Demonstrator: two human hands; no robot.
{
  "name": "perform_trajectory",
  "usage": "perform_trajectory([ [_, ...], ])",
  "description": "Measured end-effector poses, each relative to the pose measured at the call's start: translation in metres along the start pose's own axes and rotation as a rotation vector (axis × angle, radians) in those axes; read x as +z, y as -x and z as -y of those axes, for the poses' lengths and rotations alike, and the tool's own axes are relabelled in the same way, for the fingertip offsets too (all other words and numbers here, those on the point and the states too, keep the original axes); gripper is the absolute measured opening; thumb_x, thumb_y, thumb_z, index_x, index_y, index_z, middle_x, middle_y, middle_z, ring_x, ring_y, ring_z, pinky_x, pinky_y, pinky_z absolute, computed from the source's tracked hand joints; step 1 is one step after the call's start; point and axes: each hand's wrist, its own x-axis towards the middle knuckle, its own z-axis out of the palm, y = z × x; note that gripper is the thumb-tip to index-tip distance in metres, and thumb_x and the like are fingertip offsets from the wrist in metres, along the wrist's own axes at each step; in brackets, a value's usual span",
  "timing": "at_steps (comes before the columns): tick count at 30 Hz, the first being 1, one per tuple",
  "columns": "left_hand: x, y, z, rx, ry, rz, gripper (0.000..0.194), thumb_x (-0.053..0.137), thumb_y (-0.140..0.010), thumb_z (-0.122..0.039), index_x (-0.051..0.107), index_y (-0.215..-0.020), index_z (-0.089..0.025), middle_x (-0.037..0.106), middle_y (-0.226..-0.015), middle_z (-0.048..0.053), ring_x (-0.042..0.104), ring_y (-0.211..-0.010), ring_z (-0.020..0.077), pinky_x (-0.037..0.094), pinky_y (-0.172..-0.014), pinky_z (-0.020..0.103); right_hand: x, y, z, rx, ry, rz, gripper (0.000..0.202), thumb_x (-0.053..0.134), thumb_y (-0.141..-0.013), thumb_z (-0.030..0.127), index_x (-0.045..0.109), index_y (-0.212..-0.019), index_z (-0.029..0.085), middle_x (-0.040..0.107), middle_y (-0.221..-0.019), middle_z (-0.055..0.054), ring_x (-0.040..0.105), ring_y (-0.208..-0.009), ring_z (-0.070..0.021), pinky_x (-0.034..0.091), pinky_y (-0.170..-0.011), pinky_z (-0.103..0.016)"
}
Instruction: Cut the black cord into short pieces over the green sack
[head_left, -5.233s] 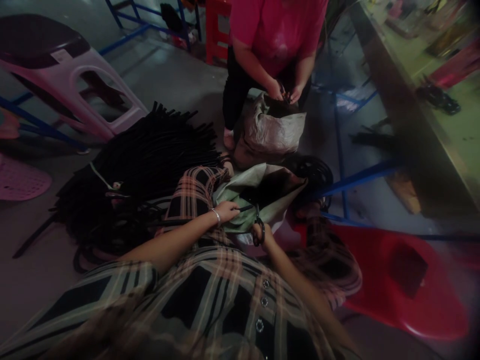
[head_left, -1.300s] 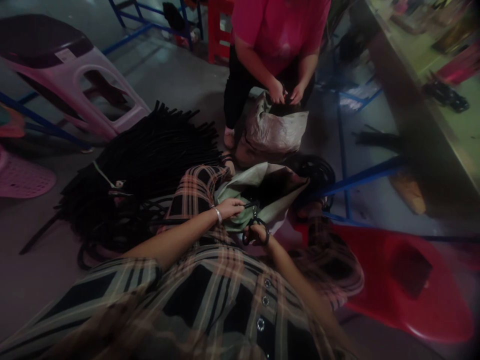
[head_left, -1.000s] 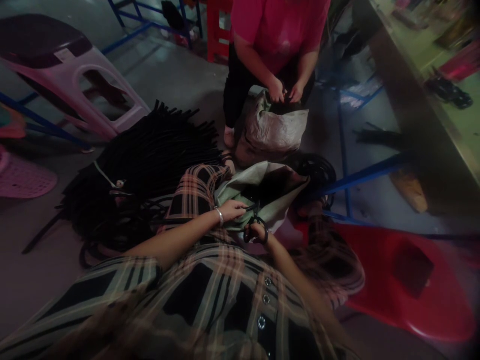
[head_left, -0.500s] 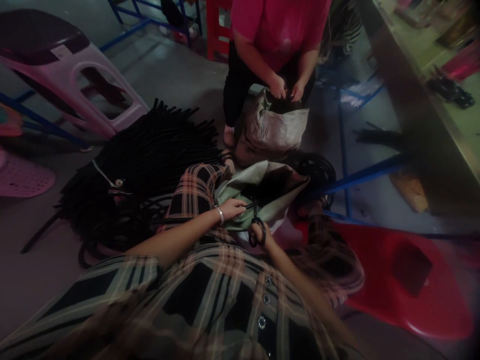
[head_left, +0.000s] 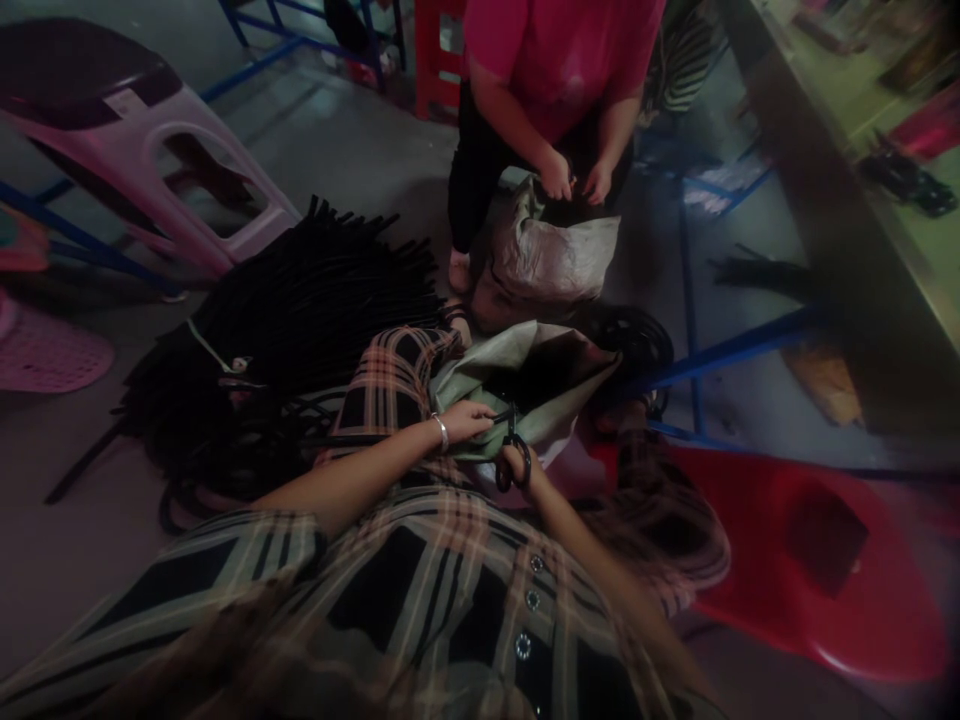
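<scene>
My left hand (head_left: 469, 420), with a bracelet at its wrist, pinches a thin black strip (head_left: 501, 413) over the near edge of an open pale sack (head_left: 465, 380). Close beside it on the right, my right hand (head_left: 519, 462) is closed on black-handled scissors (head_left: 514, 440), whose blades point away from me at the strip's end. The inside of the sack is dark, and its contents are hard to make out. A large bundle of long black strips (head_left: 300, 300), tied with a pale cord, lies on the floor at the left.
Opposite me a person in a pink shirt (head_left: 562, 60) works over a second sack (head_left: 562, 255). A pink stool (head_left: 225, 190) and a pink basket (head_left: 52, 350) stand at the left. At the right are a red stool (head_left: 885, 600), a blue bar (head_left: 742, 345) and a long table (head_left: 840, 130).
Both hands stay almost where they were, still with strip and scissors. The strip's end beyond my left fingers shows a little longer. The person's hands opposite have moved slightly apart.
</scene>
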Motion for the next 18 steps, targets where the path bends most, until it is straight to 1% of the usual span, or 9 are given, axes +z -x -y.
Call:
perform_trajectory([
  [2,0.001,0.000,0.000,-0.020,0.022,-0.014,0.029,0.059,-0.071,-0.024,0.066,-0.095,-0.009,0.045,-0.046,-0.006,0.037,-0.041,0.0049,0.026,-0.041,0.017,0.000,0.000,0.001,-0.002,0.016,-0.008,0.021,0.048,-0.068,0.033,0.047,-0.053,0.018,0.044,-0.044,0.001,0.047,-0.038,-0.0123,0.032,-0.037,-0.023],
  [6,-0.001,-0.003,0.004,-0.070,0.045,-0.051,0.029,0.059,-0.072,-0.024,0.064,-0.096,-0.009,0.044,-0.044,-0.007,0.034,-0.037,0.0043,0.023,-0.039,0.017,-0.001,-0.001,0.004,0.049,0.007,-0.101,0.021,0.048,-0.066,0.033,0.045,-0.052,0.018,0.042,-0.042,0.002,0.040,-0.034,-0.0095,0.026,-0.035,-0.022],
  [8,-0.002,-0.004,0.005,-0.083,0.048,-0.061,0.029,0.059,-0.074,-0.024,0.064,-0.098,-0.009,0.045,-0.045,-0.007,0.033,-0.035,0.0038,0.023,-0.038,0.016,-0.002,-0.002,0.005,0.072,-0.006,-0.119,0.020,0.047,-0.065,0.032,0.044,-0.052,0.018,0.041,-0.043,0.002,0.038,-0.034,-0.0087,0.025,-0.035,-0.022],
  [10,-0.004,-0.005,0.005,-0.090,0.066,-0.083,0.031,0.059,-0.075,-0.025,0.062,-0.101,-0.009,0.046,-0.045,-0.007,0.033,-0.034,0.0033,0.022,-0.037,0.016,-0.003,-0.002,0.005,0.072,-0.016,-0.079,0.019,0.047,-0.066,0.032,0.044,-0.053,0.018,0.042,-0.043,0.002,0.040,-0.036,-0.0094,0.026,-0.036,-0.022],
  [13,-0.006,-0.004,0.002,-0.088,0.131,-0.111,0.033,0.060,-0.076,-0.027,0.060,-0.104,-0.010,0.046,-0.046,-0.007,0.032,-0.033,0.0027,0.021,-0.037,0.016,-0.003,0.001,0.006,0.037,0.015,0.038,0.019,0.048,-0.067,0.032,0.047,-0.055,0.016,0.046,-0.046,0.000,0.046,-0.041,-0.0117,0.027,-0.039,-0.023],
  [18,-0.004,-0.001,-0.004,-0.076,0.191,-0.089,0.027,0.058,-0.078,-0.026,0.059,-0.100,-0.011,0.044,-0.046,-0.008,0.030,-0.032,0.0023,0.019,-0.037,0.016,-0.001,0.009,0.014,0.028,0.098,0.165,0.020,0.048,-0.070,0.034,0.053,-0.068,0.014,0.055,-0.057,-0.002,0.052,-0.056,-0.0134,0.033,-0.047,-0.021],
])
